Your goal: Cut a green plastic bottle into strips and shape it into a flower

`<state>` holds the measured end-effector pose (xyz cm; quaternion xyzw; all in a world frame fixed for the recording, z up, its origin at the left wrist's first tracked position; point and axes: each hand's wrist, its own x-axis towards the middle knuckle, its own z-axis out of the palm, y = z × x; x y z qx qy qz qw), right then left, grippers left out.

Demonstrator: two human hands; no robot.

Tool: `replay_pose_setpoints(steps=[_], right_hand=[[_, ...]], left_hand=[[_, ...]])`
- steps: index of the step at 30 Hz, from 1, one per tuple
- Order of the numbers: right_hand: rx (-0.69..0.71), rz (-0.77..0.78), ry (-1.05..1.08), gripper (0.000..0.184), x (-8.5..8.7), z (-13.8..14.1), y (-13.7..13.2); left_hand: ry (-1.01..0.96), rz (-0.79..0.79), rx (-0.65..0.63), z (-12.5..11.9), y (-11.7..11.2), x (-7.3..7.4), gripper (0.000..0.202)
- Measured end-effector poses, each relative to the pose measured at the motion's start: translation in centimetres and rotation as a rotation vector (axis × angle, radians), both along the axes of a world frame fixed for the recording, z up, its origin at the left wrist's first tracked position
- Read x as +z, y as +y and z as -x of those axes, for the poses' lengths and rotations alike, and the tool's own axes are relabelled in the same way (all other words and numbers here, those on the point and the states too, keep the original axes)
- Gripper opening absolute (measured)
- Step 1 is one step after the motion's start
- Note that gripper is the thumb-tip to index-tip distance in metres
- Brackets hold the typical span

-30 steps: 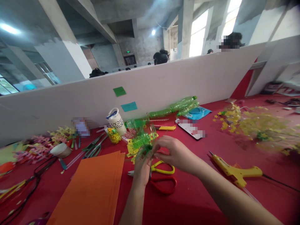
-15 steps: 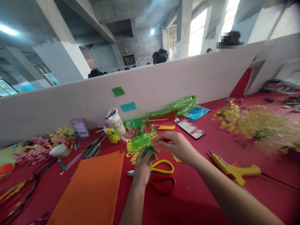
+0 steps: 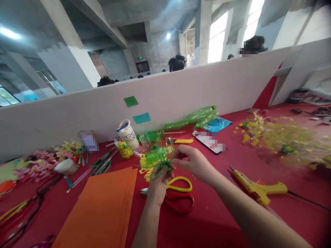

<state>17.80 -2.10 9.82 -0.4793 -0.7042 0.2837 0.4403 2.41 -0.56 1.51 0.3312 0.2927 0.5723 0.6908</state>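
Low over the table, my left hand (image 3: 158, 184) is closed around a green plastic bottle piece (image 3: 165, 164) whose rim is cut into thin strips fanning outward. My right hand (image 3: 192, 161) comes in from the right, thumb and fingertips pinched at one edge of the strips. Below both hands lie scissors (image 3: 184, 203) with one yellow and one red handle, their blades partly behind my left hand. Just past the hands, green cut bottle parts (image 3: 152, 156) rest on yellow star-punched sheets (image 3: 144, 168).
Orange sheets (image 3: 103, 206) lie at left, a yellow glue gun (image 3: 258, 187) at right. Behind are a white cup (image 3: 128, 134), a phone (image 3: 208, 143), a yellow cutter (image 3: 183, 141) and green bottles (image 3: 201, 115) against the white partition (image 3: 181, 89). Yellow star sprays (image 3: 284, 137) spread at far right.
My right hand has shifted slightly down, its fingertips now against the strips of the bottle piece. My left hand keeps its grip, turned very slightly.
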Motion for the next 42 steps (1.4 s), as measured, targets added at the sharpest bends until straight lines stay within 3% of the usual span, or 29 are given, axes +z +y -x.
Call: replay_pose_setpoints(steps=[5,17,22,29,33,36,42], right_hand=[[0.082,-0.13,-0.137,0.004,0.5,0.2,-0.6],[0.131,-0.127,-0.289,0.01,0.8,0.5,-0.9],[0.092,-0.136,-0.216,0.009,0.9,0.3,-1.0],[0.087,-0.153,-0.165,0.008,0.7,0.5,-1.2],[0.106,-0.058,-0.094,0.012,1.4,-0.1,-1.3],[0.046,0.033,-0.031,0.015,1.7,-0.8,-1.0],[-0.019,0.059,-0.037,0.018,0.9,-0.8,-0.1]], left_hand=[[-0.082,-0.005,0.01,0.3,0.3,-0.1,0.011],[-0.094,0.015,0.022,0.2,0.2,-0.2,0.013],[-0.088,-0.018,-0.024,0.2,0.1,0.1,0.013],[-0.088,-0.008,0.034,0.4,0.1,-0.2,0.015],[-0.041,0.006,0.036,0.4,0.2,-0.4,0.011],[-0.012,-0.006,0.002,0.3,0.1,-0.2,0.011],[-0.02,0.019,-0.015,0.1,-0.1,0.1,0.012]])
